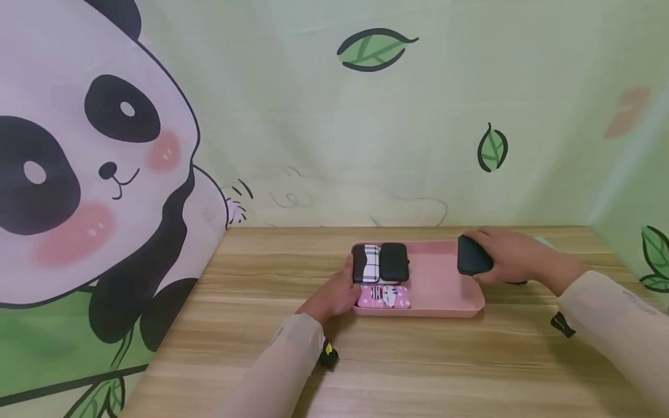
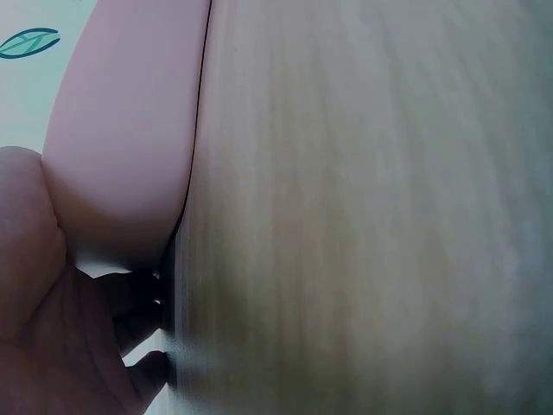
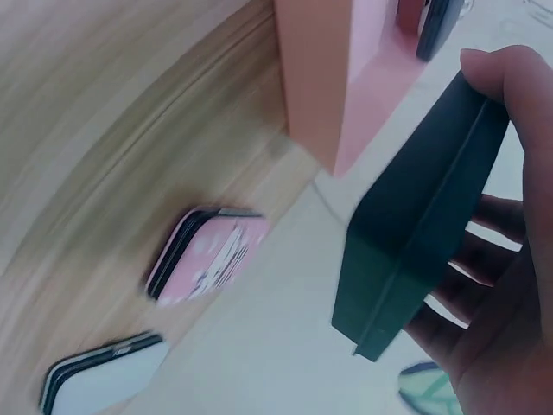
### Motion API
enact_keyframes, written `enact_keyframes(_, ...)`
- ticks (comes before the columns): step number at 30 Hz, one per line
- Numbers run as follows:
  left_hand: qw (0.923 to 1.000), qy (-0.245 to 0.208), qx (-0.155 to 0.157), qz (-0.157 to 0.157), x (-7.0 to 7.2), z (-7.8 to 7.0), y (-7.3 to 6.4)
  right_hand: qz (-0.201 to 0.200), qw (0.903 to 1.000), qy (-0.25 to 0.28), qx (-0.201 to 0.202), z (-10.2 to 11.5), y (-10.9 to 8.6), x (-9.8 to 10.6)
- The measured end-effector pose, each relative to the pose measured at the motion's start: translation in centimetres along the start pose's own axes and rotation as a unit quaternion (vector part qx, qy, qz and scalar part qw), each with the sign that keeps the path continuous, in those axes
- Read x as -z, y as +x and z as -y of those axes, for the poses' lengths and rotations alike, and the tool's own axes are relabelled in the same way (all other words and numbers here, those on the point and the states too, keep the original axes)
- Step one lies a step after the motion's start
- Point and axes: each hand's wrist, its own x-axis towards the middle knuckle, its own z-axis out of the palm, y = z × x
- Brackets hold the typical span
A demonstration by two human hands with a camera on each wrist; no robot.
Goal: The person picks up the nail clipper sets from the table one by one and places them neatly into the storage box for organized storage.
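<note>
My left hand (image 1: 338, 291) grips the left end of a pink tray (image 1: 441, 281). Its thumb is at the rim, and in the left wrist view the fingers curl against the tray's outer wall. Over the tray's right end, my right hand (image 1: 514, 255) holds a dark green case (image 3: 415, 216) between thumb and fingers. Inside the tray's left half lie a black-and-white plaid case (image 1: 371, 264), a black case (image 1: 394, 262) and, in front of them, a pink cartoon case (image 1: 387, 296).
To the tray's right on the wooden table (image 1: 418, 366), the right wrist view shows another pink case (image 3: 212, 259) and a pale case (image 3: 104, 376). My right hand and forearm mostly hide them in the head view. A printed panda cloth (image 1: 292, 116) hangs behind the table.
</note>
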Motion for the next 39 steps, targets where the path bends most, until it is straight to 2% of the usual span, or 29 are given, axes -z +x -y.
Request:
enact_keyframes(5,0.9999,-0.01,0.009,-0.003,0.0,0.1,0.0,0.015,0.9997,-0.018,0.011,1.0,2.1,-0.5)
enact_keyframes(8,0.9999,-0.014,0.001,-0.003,-0.1,0.1,0.0,0.032,0.9994,-0.011,0.005,1.7,2.7,-0.9)
enact_keyframes(12,0.9996,-0.027,0.006,0.004,-0.4,0.2,-0.4,0.05,0.9987,0.002,0.004,2.4,3.3,-1.4)
enact_keyframes(16,0.9993,-0.034,0.012,0.003,-0.4,0.1,-0.3,0.04,0.9992,-0.002,0.003,2.8,4.2,-1.7)
enact_keyframes(20,0.9997,-0.023,0.013,0.0,-0.2,0.0,0.0,0.031,0.9993,-0.013,0.015,2.9,5.1,-2.0)
enact_keyframes(26,0.9998,-0.016,0.014,0.002,-0.2,0.0,0.0,0.047,0.9988,-0.011,0.009,3.3,6.1,-2.6)
enact_keyframes(33,0.9998,-0.015,0.016,0.003,0.0,-0.1,-0.2,0.056,0.9982,-0.006,0.019,3.5,7.3,-3.7)
enact_keyframes(39,1.0,-0.004,0.008,0.003,0.0,-0.2,-0.1,0.086,0.9962,0.013,-0.004,3.7,7.6,-4.3)
